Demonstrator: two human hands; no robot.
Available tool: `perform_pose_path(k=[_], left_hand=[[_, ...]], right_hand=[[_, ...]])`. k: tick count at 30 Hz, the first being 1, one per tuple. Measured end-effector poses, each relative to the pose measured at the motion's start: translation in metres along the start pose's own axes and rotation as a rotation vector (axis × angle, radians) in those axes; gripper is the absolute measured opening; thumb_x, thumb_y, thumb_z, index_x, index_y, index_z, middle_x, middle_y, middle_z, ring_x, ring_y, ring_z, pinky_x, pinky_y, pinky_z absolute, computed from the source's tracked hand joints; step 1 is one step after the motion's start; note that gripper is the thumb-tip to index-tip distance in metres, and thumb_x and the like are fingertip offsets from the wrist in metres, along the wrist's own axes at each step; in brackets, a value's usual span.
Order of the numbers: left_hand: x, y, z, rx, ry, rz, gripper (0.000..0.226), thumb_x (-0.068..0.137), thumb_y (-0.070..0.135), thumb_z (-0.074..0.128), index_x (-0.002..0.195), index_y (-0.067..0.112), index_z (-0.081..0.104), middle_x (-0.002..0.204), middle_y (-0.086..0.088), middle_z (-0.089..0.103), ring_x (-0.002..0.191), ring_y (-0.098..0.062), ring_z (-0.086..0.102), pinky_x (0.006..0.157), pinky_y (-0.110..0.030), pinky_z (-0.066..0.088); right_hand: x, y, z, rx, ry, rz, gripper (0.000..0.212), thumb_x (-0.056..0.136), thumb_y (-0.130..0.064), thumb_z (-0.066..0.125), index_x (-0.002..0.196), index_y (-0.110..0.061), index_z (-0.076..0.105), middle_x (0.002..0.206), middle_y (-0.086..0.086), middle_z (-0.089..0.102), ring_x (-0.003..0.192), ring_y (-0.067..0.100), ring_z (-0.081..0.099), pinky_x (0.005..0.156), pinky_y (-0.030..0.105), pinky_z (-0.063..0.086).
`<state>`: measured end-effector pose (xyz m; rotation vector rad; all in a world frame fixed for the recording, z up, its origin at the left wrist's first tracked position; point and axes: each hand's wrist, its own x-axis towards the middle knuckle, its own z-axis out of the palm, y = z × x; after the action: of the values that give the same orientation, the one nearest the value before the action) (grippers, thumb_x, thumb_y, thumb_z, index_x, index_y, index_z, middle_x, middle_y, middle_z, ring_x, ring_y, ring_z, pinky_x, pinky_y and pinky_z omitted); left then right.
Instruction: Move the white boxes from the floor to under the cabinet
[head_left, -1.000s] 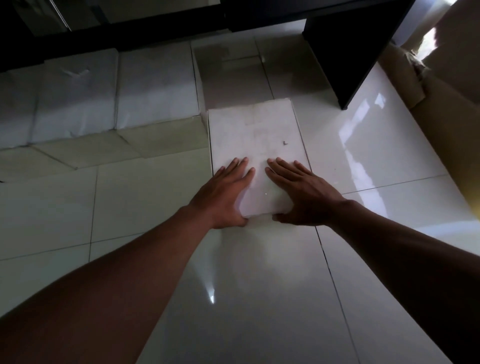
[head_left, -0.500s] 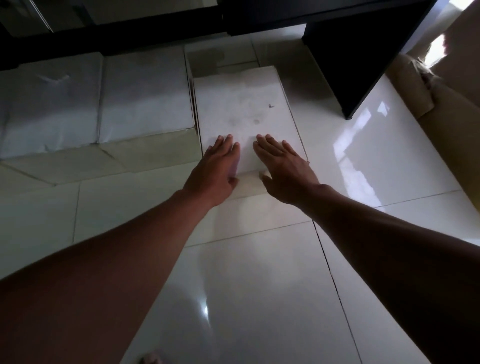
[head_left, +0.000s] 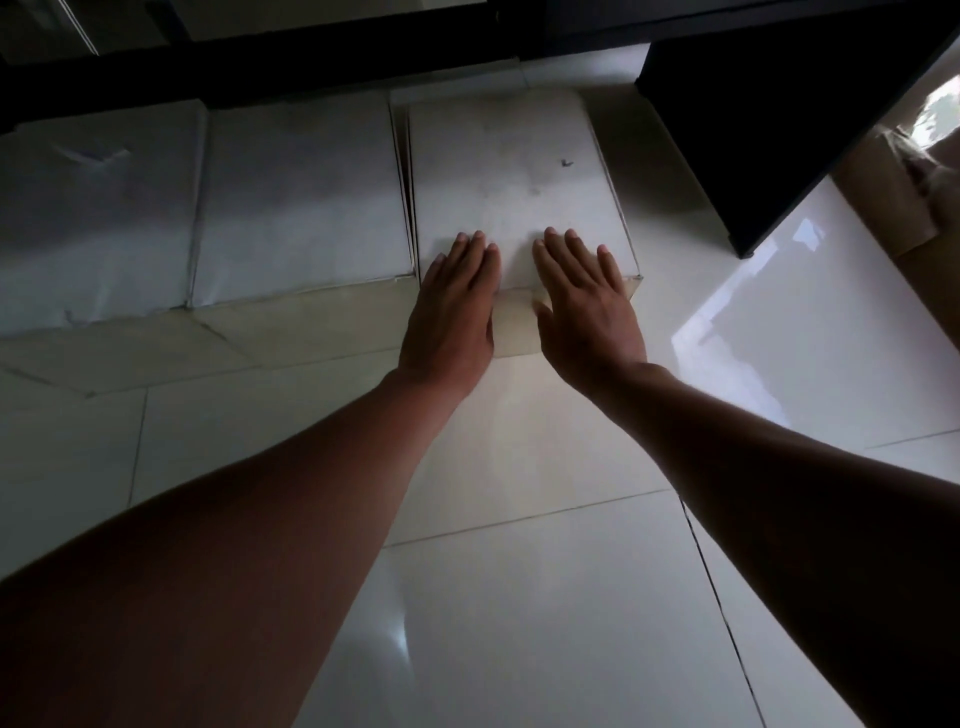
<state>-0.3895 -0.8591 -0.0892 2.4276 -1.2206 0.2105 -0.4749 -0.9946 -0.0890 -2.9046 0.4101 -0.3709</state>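
Note:
A white box (head_left: 511, 171) lies flat on the tiled floor, its far end reaching under the dark cabinet (head_left: 769, 119). My left hand (head_left: 452, 306) and my right hand (head_left: 587, 306) rest flat on its near edge, fingers spread over the top, palms against the front face. Two more white boxes (head_left: 301, 192) (head_left: 98, 213) lie side by side to its left, their front edges level with it. The pushed box touches the middle box along its left side.
The cabinet's dark side panel (head_left: 753, 156) stands just right of the box. Brown cardboard boxes (head_left: 914, 208) sit at the far right. Glossy white floor tiles (head_left: 519, 597) stretch below my arms.
Both hands pushed the white box away from me across the floor. It slid from out in the open into line with the two boxes on the left, under the cabinet.

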Motion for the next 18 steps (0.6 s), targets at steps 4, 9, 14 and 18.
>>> perform_pose_path(k=[4,9,14,18], left_hand=[[0.011,-0.004,0.006,-0.003,0.041,-0.015,0.059,0.089,-0.008,0.053,0.146,-0.001,0.038,0.154,-0.018,0.034,0.145,-0.032,0.026,0.119,-0.043,0.021],[0.021,-0.011,0.010,0.019,0.058,-0.027,0.058,0.090,-0.007,0.052,0.145,-0.001,0.038,0.154,-0.017,0.035,0.145,-0.031,0.026,0.119,-0.042,0.022],[0.024,-0.014,0.012,0.031,0.081,-0.023,0.058,0.091,-0.006,0.053,0.146,0.000,0.037,0.154,-0.017,0.034,0.145,-0.031,0.026,0.119,-0.040,0.020],[0.023,-0.014,0.013,0.035,0.071,-0.036,0.058,0.091,-0.005,0.054,0.146,0.000,0.037,0.154,-0.017,0.035,0.145,-0.031,0.026,0.119,-0.041,0.020]], right_hand=[[0.016,0.001,0.003,-0.023,0.013,0.010,0.061,0.097,-0.011,0.049,0.153,-0.009,0.023,0.161,0.008,0.020,0.149,0.026,0.010,0.121,0.045,0.003],[0.030,0.003,0.009,-0.061,0.011,0.006,0.061,0.098,-0.013,0.048,0.153,-0.010,0.022,0.161,0.008,0.018,0.149,0.028,0.009,0.120,0.048,0.002],[0.033,0.005,0.010,-0.043,0.030,-0.010,0.060,0.098,-0.013,0.048,0.153,-0.009,0.023,0.161,0.009,0.020,0.149,0.029,0.012,0.120,0.047,0.004],[0.032,0.004,0.010,-0.045,0.015,0.001,0.061,0.098,-0.016,0.049,0.153,-0.009,0.023,0.161,0.009,0.019,0.149,0.028,0.011,0.121,0.046,0.003]])
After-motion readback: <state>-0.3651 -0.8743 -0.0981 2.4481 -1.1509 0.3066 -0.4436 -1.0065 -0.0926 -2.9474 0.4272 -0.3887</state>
